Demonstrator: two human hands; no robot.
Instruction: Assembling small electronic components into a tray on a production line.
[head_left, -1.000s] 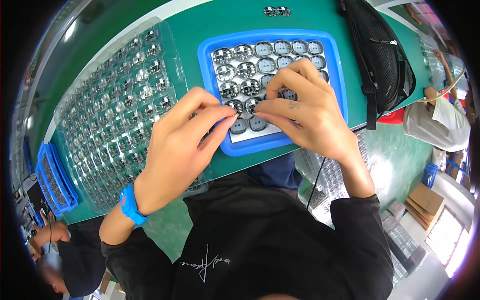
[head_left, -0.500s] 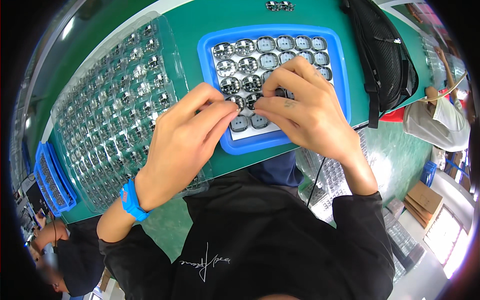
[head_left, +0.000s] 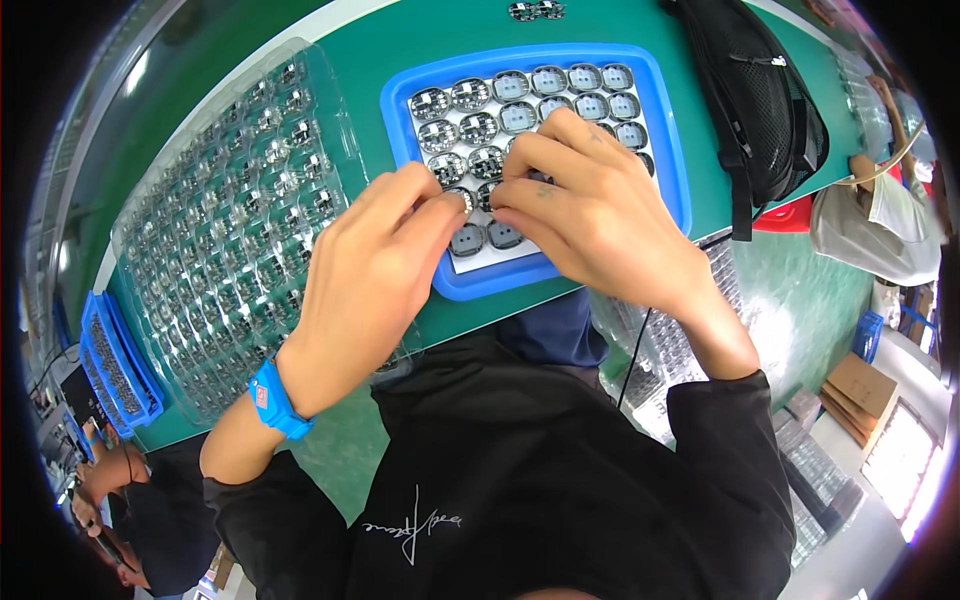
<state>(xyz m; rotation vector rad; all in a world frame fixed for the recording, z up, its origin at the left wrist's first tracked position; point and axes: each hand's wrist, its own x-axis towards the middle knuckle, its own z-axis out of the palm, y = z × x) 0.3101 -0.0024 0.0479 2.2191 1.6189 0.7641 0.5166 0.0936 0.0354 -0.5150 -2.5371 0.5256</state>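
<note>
A blue tray (head_left: pixel 672 160) holds rows of small rounded grey casings. Casings in the two left columns carry black-and-silver circuit boards (head_left: pixel 486 162); others show bare grey insides, such as the casing (head_left: pixel 466 240) in the nearest row. My left hand (head_left: pixel 375 255), with a blue wristband, is closed in a pinch at the edge of a circuit board (head_left: pixel 459 199) in the second-nearest row. Beside it, my right hand (head_left: pixel 600 215) has its fingers bent and closed on the neighbouring circuit board (head_left: pixel 484 196). My fingers hide part of both boards and several casings.
A clear plastic blister tray (head_left: pixel 235 200) full of circuit boards lies to the left. A black bag (head_left: pixel 760 110) lies right of the blue tray. Two loose boards (head_left: pixel 537 11) lie at the far edge. Stacked blue trays (head_left: pixel 120 365) stand far left, near another person (head_left: pixel 165 500).
The view has shifted slightly, so the tray sits a little further left. Both hands stay at the same two boards, with small finger movements only.
</note>
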